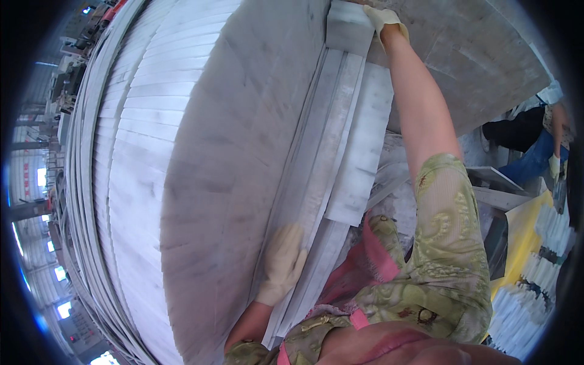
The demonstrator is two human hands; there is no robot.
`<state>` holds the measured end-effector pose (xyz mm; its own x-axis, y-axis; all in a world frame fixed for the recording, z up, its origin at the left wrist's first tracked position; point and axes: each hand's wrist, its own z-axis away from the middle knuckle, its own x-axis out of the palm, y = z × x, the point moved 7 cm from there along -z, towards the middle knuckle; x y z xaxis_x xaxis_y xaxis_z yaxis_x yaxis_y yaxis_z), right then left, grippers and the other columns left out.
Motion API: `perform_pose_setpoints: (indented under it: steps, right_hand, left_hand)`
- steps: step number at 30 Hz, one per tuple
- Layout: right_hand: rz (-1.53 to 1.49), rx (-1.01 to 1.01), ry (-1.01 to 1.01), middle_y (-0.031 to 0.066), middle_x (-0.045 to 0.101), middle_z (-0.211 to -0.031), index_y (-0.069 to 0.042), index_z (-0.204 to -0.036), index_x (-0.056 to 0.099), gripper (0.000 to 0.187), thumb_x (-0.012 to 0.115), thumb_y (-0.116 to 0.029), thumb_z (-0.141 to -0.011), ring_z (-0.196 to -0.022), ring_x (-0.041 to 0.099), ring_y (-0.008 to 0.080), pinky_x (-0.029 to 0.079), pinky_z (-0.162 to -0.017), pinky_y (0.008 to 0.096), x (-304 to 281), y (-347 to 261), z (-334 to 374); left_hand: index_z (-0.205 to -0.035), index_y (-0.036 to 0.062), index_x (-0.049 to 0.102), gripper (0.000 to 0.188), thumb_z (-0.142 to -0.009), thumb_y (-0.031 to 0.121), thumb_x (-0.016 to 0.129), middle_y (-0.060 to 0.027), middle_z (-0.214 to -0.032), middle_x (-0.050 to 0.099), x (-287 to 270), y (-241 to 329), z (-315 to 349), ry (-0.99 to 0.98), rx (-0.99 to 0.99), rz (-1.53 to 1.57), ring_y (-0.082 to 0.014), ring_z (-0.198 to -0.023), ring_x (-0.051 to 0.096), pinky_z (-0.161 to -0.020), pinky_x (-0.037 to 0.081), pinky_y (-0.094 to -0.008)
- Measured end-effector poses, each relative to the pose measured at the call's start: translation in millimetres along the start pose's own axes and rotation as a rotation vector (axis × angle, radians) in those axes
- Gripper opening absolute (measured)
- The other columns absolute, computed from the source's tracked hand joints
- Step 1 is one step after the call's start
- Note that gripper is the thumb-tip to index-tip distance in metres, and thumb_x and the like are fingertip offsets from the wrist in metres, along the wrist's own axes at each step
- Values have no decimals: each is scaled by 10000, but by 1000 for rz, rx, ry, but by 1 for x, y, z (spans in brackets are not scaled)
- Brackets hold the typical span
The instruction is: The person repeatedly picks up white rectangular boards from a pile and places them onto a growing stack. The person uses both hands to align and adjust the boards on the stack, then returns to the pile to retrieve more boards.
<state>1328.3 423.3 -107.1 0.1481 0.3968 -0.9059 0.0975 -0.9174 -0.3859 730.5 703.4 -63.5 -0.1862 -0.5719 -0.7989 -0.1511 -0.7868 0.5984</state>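
My left hand (284,263), in a cream glove, lies with its fingers stretched out on a long grey-white stone strip (325,176) at the lower middle. At the top, my right hand (387,22), gloved alike, is closed round the upper corner of a grey stone block (350,27); part of its fingers is hidden. Below that block a pale, grey-veined stone slab (359,164) lies alongside the strip. To their left rises the broad marbled face of a large stone stack (237,152).
Thin white stone pieces (155,109) make up rows at the left. A brown-grey slab (474,61) leans at the upper right. At the right are another person (529,152), a yellow sheet (526,234) and piled white strips (523,316).
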Motion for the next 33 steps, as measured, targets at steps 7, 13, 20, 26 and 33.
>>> perform_pose_setpoints:
  steps: [7,13,20,26,33]
  right_hand:
    - [-219,130,133,241,705,-1194,17,-1175,709,525,469,-428,-1032,-1171,662,366,499,-1009,472,-58,-42,51]
    - [-113,-406,455,194,692,-1271,15,-1221,686,510,439,-398,-1054,-1225,626,355,455,-1057,468,-119,-102,115]
    - [335,-510,498,133,691,-1183,-55,-1182,668,365,488,-325,-1016,-1141,628,289,456,-993,452,-72,-147,105]
    - [310,-547,496,130,698,-1110,-51,-1184,658,342,518,-308,-1006,-1096,639,292,479,-949,438,-80,-147,112]
    - [347,-604,438,138,694,-1113,-47,-1199,640,341,533,-304,-1000,-1081,652,307,505,-926,439,-71,-149,107]
  left_hand:
    - [-1363,-54,583,470,-941,150,623,-263,-1417,568,-2,1,1,8,-7,20,-441,-1352,506,-1178,346,-525]
    - [-1368,-50,577,479,-938,156,629,-253,-1423,567,-4,1,0,19,30,28,-435,-1349,505,-1178,345,-523]
    - [-1360,-50,580,485,-926,155,649,-250,-1400,584,-4,-2,0,9,7,53,-438,-1318,529,-1160,366,-527]
    - [-1350,-55,585,486,-920,157,668,-251,-1398,584,-5,-3,-3,21,25,61,-440,-1314,531,-1158,369,-530]
    - [-1343,-57,585,481,-915,147,668,-251,-1398,583,-4,-4,0,15,9,63,-440,-1315,530,-1166,361,-533]
